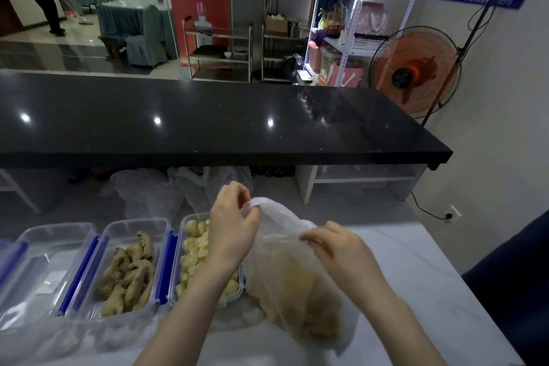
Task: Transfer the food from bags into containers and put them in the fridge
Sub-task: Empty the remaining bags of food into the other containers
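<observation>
A thin clear plastic bag (297, 282) with tan fried food inside stands on the pale counter (416, 276). My left hand (233, 223) pinches its top edge on the left. My right hand (335, 244) pinches the bag's rim on the right, so the mouth is pulled apart. Left of the bag stands a clear container with yellow food cubes (193, 255), partly hidden by my left forearm. Beside that one is a container of brown fried strips (130, 273). An empty clear container (44, 270) sits furthest left.
Crumpled empty plastic bags (154, 193) lie behind the containers. A raised black countertop (208, 122) runs across above the work surface. Beyond it are a steel fridge (273, 9), metal racks, a shelf unit and an orange fan (416, 68). A person mops far left.
</observation>
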### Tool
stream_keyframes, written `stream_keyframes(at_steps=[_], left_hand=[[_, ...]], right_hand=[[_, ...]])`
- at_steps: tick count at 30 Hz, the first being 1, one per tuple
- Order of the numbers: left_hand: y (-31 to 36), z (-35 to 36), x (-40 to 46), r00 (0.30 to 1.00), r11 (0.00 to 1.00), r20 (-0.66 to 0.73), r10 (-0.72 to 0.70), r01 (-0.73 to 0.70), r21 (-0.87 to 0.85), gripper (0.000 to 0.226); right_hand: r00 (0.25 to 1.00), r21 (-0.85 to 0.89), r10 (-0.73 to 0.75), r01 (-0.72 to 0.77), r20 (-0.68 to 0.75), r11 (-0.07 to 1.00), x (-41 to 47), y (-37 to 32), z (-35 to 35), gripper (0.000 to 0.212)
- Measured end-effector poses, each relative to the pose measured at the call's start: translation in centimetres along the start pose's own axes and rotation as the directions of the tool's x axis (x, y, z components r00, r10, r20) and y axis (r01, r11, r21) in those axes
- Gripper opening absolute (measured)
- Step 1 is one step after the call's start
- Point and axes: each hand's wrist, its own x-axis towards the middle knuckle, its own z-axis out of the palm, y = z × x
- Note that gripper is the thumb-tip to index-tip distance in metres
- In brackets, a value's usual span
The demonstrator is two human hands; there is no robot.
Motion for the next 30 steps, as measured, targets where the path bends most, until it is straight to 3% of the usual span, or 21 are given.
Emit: stream_keyframes(at_steps=[3,6,8,11,14,16,18,20,22,25,28,30], left_hand=[[-0.7,-0.7,0.2,0.997,0.998,-0.064,0.049,-0.046,0.054,0.026],[-0.8,-0.5,-0.2,0.979,0.977,-0.022,0.203,-0.201,0.068,0.029],[-0.7,-0.4,-0.4,0.955,0.95,0.028,0.295,-0.296,0.096,0.028],[-0.7,-0.2,-0.2,0.93,0.923,0.125,0.345,-0.36,0.134,0.03],[-0.3,0.3,-0.3,0.928,0.943,0.218,0.301,-0.324,0.08,0.045],[0.1,0.6,-0.4,0.951,0.97,0.193,0.241,-0.241,-0.028,0.047],[0.2,0.6,-0.6,0.982,0.983,0.111,0.154,-0.142,-0.114,0.042],[0.2,0.3,-0.9,0.993,0.985,0.057,0.103,-0.094,-0.146,0.037],[-0.1,0.0,-1.2,0.988,0.981,0.063,0.138,-0.128,-0.144,0.034],[-0.7,-0.1,-1.6,0.963,0.968,0.143,0.227,-0.206,-0.144,0.027],[-2.0,-0.5,-2.1,0.93,0.963,0.248,0.271,-0.259,-0.078,0.033],[-3.0,-0.8,-2.1,0.903,0.948,0.305,0.303,-0.318,-0.001,0.034]], right_hand=[[0.981,-0.027,0.136,-0.141,-0.135,0.99,0.1,1.7,-2.1,0.015],[0.952,-0.031,0.176,-0.19,-0.248,0.981,0.4,1.6,-3.5,0.017],[0.955,-0.029,0.1,-0.113,-0.278,0.993,0.6,0.7,-3.6,0.019],[0.959,0.115,-0.04,0.076,-0.282,0.99,0.7,-0.9,-2.9,0.034],[0.966,0.151,-0.166,0.197,-0.196,0.969,1.0,-2.8,-1.3,0.049],[0.969,0.121,-0.232,0.241,-0.09,0.963,1.2,-3.4,0.1,0.05],[0.98,0.144,-0.195,0.188,0.036,0.972,1.4,-3.5,0.9,0.044],[0.985,0.168,-0.115,0.093,0.13,0.981,1.5,-3.2,1.7,0.051],[0.989,0.146,-0.045,0.024,0.143,0.989,1.6,-2.7,2.4,0.053],[0.989,0.068,-0.004,-0.007,0.15,0.998,2.1,-1.9,3.1,0.019],[0.977,0.097,0.027,-0.048,0.212,0.994,2.5,-0.7,1.8,0.036],[0.962,0.104,0.035,-0.066,0.271,0.992,2.7,0.0,0.4,0.032]])
